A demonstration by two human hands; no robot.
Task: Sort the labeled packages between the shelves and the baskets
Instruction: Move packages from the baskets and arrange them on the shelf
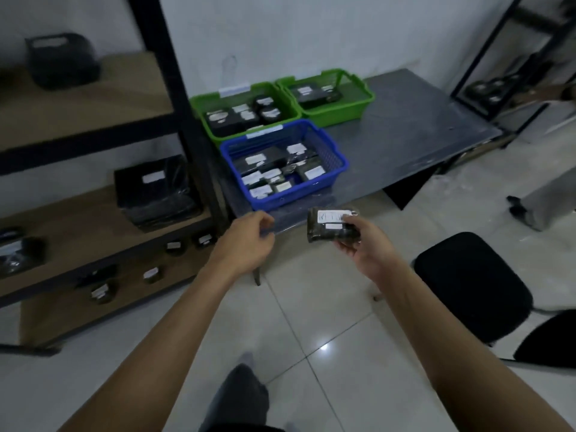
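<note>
My right hand (364,244) grips a small black wrapped package (327,227) with a white label, held in the air just in front of the table's near edge. My left hand (249,241) hovers beside it to the left, fingers loosely curled and holding nothing. On the grey table (420,126) stand a blue basket (335,154) full of several labeled black packages and, behind it, two green baskets (199,110) (364,98) with more packages. The shelf unit (78,219) at left carries black labeled packages on its boards.
A black stool (467,285) stands at the lower right on the tiled floor. Another shelf frame (511,57) is at the far right, and a person's leg (545,201) shows by it. My own leg (240,397) is visible below.
</note>
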